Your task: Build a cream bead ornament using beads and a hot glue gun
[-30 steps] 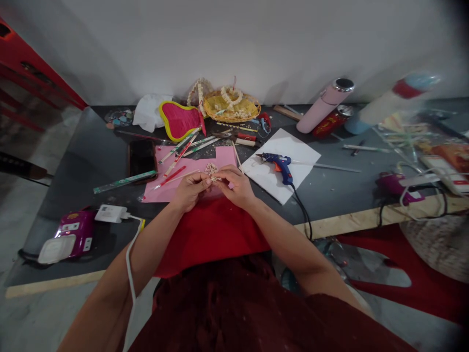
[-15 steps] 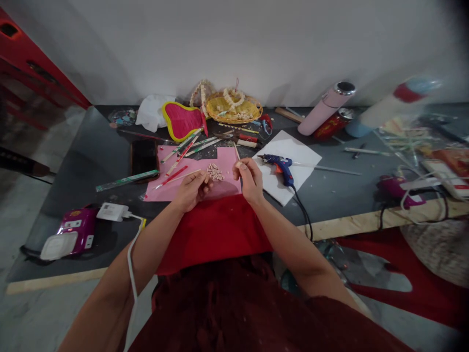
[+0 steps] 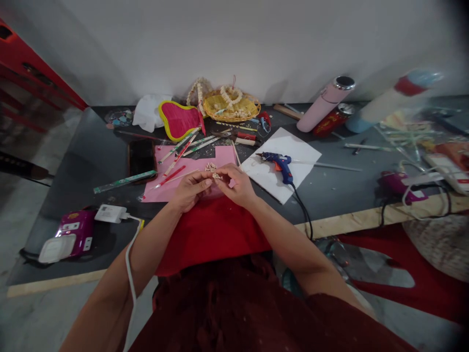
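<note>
My left hand (image 3: 192, 190) and my right hand (image 3: 237, 186) meet over the pink sheet (image 3: 157, 190), fingertips close together. Both are pinched, but whatever lies between the fingers is too small to make out. Just beyond the fingertips a small pile of pale beads (image 3: 210, 167) shows, partly hidden by the fingers. Several wrapped sticks (image 3: 178, 159) lie across the sheet to the left. Right of my right hand, a blue glue gun (image 3: 280, 164) rests on white paper (image 3: 298, 146).
A yellow basket (image 3: 231, 111), a pink heart-shaped piece (image 3: 179, 120) and white tissue (image 3: 148, 113) stand along the wall. A pink bottle (image 3: 324, 105) and red can (image 3: 333, 120) are back right. At left are a phone (image 3: 141, 160) and purple power socket (image 3: 76, 232).
My right hand has moved left to meet my left hand, now covering part of the bead pile. The view has shifted slightly.
</note>
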A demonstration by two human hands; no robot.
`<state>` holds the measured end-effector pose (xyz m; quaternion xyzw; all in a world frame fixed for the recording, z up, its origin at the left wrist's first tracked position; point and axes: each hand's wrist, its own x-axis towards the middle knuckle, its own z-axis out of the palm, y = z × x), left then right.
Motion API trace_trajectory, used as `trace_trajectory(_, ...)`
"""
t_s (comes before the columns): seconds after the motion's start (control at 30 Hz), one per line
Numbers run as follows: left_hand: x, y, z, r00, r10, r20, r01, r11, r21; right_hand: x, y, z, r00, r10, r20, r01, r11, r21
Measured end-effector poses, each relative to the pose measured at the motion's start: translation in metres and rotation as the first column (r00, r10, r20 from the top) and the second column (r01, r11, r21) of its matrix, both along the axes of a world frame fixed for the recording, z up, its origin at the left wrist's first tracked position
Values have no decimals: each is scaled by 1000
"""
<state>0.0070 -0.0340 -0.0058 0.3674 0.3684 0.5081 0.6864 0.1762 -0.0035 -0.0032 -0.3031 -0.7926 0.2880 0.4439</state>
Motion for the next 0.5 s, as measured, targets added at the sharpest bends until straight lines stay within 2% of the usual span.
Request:
trace_trajectory(0.17, -1, 0, -1, 1000, -10, -21, 9, 1000, -6, 1, 1, -3, 998, 48, 41, -49, 999, 22)
trace_trajectory(0.5, -3, 1, -4, 1000, -15, -26, 14, 999, -39, 1, 2, -3, 997, 66, 49, -69, 995, 72)
